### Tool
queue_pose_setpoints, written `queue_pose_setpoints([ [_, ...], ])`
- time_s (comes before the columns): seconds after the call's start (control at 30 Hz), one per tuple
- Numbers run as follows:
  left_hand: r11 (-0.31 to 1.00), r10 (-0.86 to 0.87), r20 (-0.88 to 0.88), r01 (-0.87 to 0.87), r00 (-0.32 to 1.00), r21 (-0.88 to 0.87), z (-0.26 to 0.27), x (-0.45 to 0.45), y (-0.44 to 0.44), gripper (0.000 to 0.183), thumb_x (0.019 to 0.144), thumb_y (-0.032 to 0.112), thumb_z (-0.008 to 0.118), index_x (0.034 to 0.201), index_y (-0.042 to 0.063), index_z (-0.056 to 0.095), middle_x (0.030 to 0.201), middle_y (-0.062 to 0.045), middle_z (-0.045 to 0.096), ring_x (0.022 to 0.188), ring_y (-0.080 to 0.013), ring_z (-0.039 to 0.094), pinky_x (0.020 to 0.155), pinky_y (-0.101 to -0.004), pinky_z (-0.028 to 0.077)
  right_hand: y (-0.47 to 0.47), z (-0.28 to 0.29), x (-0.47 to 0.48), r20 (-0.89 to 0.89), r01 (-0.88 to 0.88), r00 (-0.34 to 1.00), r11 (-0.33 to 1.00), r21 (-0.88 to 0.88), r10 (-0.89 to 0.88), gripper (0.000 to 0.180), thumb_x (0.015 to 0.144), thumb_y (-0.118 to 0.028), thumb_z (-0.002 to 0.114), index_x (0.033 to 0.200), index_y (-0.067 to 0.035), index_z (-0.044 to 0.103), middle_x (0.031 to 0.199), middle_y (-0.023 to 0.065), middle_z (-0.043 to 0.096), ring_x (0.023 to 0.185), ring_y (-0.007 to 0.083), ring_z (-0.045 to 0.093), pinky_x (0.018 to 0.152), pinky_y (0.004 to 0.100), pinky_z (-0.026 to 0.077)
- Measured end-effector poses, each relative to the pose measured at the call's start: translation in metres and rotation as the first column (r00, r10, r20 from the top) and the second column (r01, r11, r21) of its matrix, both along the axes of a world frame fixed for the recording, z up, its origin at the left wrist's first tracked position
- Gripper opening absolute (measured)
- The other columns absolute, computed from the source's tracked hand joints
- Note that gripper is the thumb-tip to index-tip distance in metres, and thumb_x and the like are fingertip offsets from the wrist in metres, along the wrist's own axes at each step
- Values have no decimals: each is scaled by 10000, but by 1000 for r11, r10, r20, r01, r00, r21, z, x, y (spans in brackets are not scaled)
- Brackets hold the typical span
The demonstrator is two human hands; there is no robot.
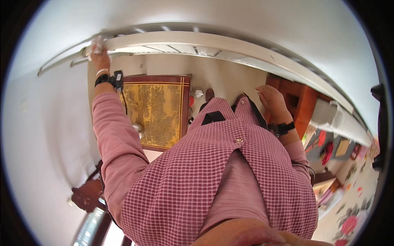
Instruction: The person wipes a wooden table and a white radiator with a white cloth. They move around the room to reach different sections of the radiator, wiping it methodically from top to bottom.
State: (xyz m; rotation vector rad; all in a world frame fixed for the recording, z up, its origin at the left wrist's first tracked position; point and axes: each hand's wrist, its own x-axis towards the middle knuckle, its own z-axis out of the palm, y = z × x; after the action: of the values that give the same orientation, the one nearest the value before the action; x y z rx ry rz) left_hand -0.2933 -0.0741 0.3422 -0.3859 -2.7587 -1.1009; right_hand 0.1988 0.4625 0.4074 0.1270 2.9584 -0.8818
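Observation:
My left hand (100, 60) is stretched out at the upper left, holding a crumpled white cloth or tissue (98, 44) against the left end of a long white radiator (172, 40). Metal pipes (58, 63) run from that end along the wall. My right hand (272, 100) hangs below the radiator's right part, its fingers loosely bent and apart, with nothing seen in it. Both wrists wear black straps; a small black device (118, 79) with a cable is on the left one.
Below my left arm stands a table with a worn gold top (157, 110) and dark red edge. A reddish-brown wooden cabinet (303, 103) is at the right, near a roll in clear plastic (351, 123). Carved dark wood furniture (89, 195) stands lower left.

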Motion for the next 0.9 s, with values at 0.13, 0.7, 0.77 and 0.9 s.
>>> queue_pose_setpoints([
  [0.13,977,111,-109,-129,988,-172,6,23,20,475,900,213,615,1340,53,535,1424,-208,462,1357,-395,347,1123,-448,305,5,-3,26,33,72,997,997,-14,-71,199,886,-144,600,1066,-100,674,1011,89,674,929,305,644,796,398,528],
  [0.7,861,-330,-156,229,931,-454,28,276,313,597,941,289,559,1488,139,372,1573,-120,273,1450,-417,184,1161,-497,197,97,-42,133,68,120,991,985,-127,-112,216,897,-168,578,1081,-98,668,1019,99,667,947,311,637,796,404,526],
  [0.77,860,-342,-158,241,926,-451,28,286,328,607,945,324,555,1493,147,362,1579,-125,255,1446,-432,178,1153,-508,204,116,-44,161,99,149,986,979,-137,-136,215,891,-157,580,1076,-88,667,1013,106,666,944,316,637,801,404,524],
  [0.9,858,-334,-151,234,930,-458,27,305,353,567,950,289,554,1474,144,392,1569,-128,277,1442,-440,183,1149,-503,219,151,-56,210,169,214,968,964,-157,-187,217,885,-143,590,1072,-67,669,1012,124,667,943,326,639,818,393,524],
])
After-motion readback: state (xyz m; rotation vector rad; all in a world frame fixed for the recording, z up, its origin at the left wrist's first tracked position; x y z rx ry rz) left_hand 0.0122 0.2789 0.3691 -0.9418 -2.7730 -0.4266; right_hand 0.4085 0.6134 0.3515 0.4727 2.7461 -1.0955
